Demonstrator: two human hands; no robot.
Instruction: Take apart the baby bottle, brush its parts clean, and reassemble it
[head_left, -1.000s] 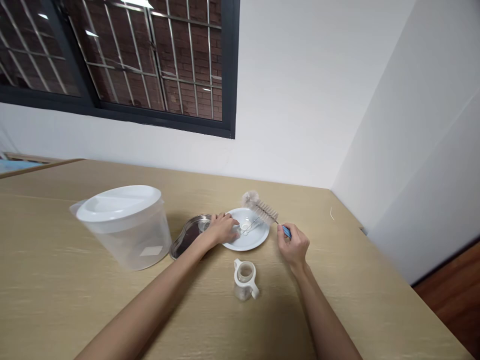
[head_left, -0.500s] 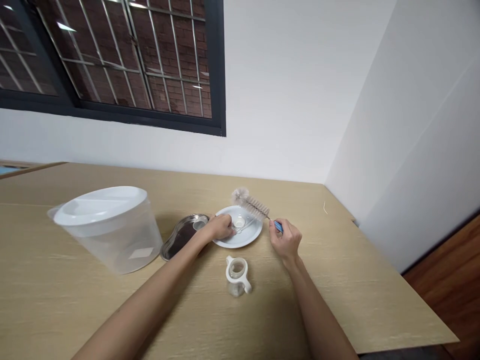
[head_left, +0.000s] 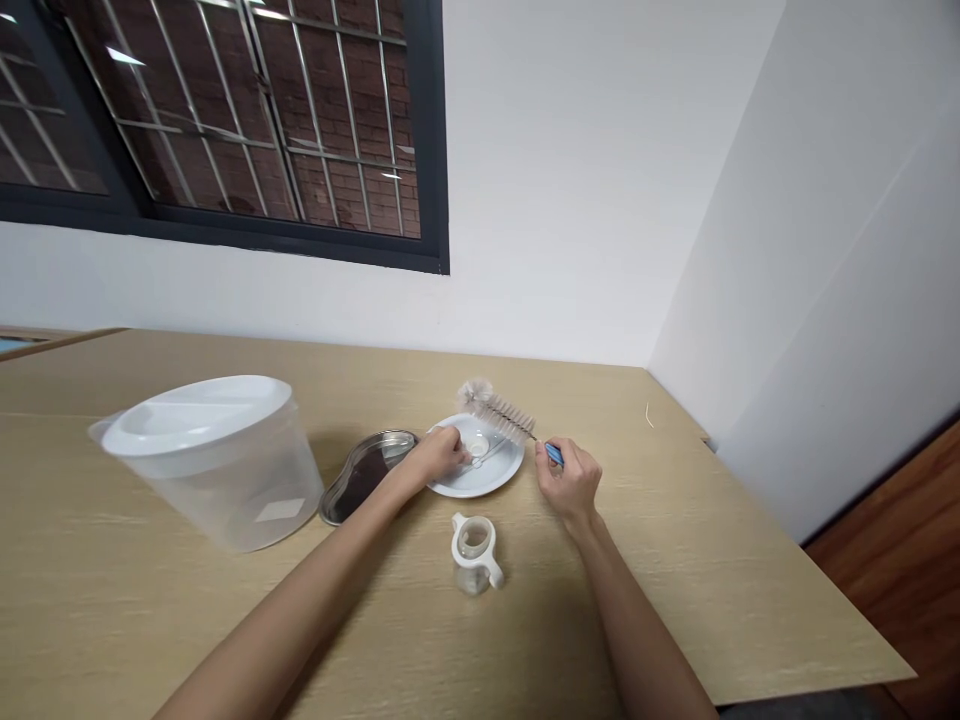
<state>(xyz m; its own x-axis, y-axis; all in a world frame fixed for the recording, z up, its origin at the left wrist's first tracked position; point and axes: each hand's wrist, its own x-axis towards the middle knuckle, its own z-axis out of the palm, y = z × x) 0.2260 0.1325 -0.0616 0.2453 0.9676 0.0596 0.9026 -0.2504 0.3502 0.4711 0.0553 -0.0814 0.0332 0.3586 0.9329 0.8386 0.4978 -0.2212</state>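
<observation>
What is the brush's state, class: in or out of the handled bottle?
Out: the right hand holds the brush by its blue handle; the handled bottle stands apart.

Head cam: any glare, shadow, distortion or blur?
Head view: glare streaks on the dark-framed barred window; soft shadow between forearms on the pale wooden table; white-lidded translucent pitcher apparently stretched by the wide lens; detail by the left hand soft.

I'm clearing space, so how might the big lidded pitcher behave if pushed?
The pitcher looks like translucent plastic with no liquid visible, so it's probably light for its size. It flares toward the top, so a push near the lid might tip it; low down, it would likely slide.
</observation>
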